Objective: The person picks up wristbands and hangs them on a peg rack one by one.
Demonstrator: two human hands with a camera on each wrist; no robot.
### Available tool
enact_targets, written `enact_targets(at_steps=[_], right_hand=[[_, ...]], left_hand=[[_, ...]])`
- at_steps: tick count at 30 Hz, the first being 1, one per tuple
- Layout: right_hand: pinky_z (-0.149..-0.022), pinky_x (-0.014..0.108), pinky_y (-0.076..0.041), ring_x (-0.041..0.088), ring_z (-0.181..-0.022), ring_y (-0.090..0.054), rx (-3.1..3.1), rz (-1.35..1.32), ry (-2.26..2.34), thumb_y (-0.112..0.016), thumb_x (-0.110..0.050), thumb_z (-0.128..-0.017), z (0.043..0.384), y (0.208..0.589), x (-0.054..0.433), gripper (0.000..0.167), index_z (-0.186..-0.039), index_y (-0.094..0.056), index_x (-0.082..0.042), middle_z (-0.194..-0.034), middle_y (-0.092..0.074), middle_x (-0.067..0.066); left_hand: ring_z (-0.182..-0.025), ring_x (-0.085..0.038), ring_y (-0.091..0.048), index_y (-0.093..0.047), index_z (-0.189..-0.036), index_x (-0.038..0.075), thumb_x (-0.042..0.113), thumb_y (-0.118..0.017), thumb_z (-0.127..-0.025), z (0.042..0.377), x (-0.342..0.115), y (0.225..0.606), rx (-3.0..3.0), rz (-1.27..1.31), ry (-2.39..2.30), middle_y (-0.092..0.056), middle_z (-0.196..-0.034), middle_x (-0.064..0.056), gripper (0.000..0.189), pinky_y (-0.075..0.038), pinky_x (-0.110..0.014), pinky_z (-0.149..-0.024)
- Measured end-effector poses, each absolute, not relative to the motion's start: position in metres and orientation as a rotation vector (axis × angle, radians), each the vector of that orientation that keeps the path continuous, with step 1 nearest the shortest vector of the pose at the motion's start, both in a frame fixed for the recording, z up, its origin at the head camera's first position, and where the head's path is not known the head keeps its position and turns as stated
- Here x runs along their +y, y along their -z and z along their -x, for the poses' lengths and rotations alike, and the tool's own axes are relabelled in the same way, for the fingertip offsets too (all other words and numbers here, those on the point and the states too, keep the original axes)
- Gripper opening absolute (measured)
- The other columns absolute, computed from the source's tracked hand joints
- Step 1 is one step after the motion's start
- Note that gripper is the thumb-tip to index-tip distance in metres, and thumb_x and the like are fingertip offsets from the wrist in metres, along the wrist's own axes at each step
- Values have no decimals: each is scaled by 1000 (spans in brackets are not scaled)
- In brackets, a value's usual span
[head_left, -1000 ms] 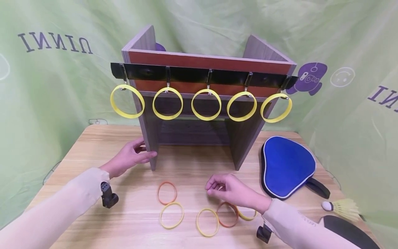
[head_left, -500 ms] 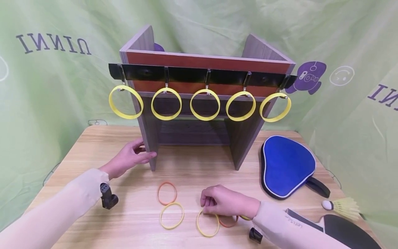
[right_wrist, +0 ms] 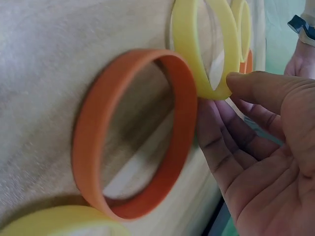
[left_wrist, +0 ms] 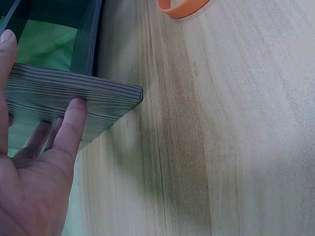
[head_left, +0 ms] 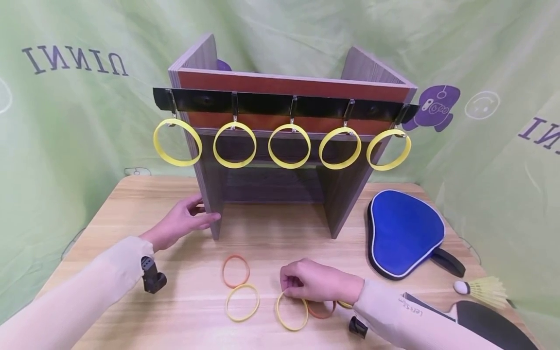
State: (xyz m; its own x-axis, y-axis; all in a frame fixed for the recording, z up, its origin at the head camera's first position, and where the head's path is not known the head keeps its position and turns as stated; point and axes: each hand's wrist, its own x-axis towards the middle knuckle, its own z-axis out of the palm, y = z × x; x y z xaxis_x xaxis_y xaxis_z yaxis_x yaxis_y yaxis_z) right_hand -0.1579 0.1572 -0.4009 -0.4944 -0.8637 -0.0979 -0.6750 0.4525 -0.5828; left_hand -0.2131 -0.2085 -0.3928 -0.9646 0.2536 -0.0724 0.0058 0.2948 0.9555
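My left hand (head_left: 179, 224) holds the left side panel (left_wrist: 74, 91) of a grey wooden shelf (head_left: 350, 204), thumb on one face and fingers on the other. My right hand (head_left: 317, 281) pinches the far edge of a yellow silicone wristband (head_left: 292, 326) between thumb and fingers, low over the table. In the right wrist view, an orange wristband (right_wrist: 91, 132) lies just beside that yellow wristband. Part of another yellow wristband (head_left: 345, 305) shows past my right wrist. To the left, an orange wristband (head_left: 224, 277) lies against a yellow wristband (head_left: 227, 311).
Several yellow wristbands, one of them a middle wristband (head_left: 271, 154), hang from hooks on a black strip (head_left: 262, 103) across the shelf's red front board (head_left: 293, 81). At right lie a blue paddle case (head_left: 404, 233), a shuttlecock (head_left: 485, 290) and a black paddle (head_left: 490, 323).
My right hand has moved left and toward me, down to the yellow wristband, and now pinches its far edge. The left hand stays on the shelf panel.
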Motion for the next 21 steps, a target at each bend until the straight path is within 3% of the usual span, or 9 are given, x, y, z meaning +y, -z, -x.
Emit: enact_targets(at_steps=[9,21], right_hand=[[-76,13,-57,-9,-79,-57,2211,1186,801,-69,-3,-97,163,398,164,3,-97,-72,-4,-87,-73,1],[-73,14,-57,-5,-77,-61,2015,976,993,-70,-6,-97,172,400,170,15,-105,-74,6,-91,-76,15]], left_hand=[[-129,-28,-59,-39,-161,12,22,-77,-97,214,-207,392,2353,-250,-1723,-53,-152,-25,74,-64,-30,-95],[-117,-15,-63,-41,-160,11,21,-77,-97,213,-210,392,2361,-246,-1718,-55,-148,-26,73,-64,-30,-94]])
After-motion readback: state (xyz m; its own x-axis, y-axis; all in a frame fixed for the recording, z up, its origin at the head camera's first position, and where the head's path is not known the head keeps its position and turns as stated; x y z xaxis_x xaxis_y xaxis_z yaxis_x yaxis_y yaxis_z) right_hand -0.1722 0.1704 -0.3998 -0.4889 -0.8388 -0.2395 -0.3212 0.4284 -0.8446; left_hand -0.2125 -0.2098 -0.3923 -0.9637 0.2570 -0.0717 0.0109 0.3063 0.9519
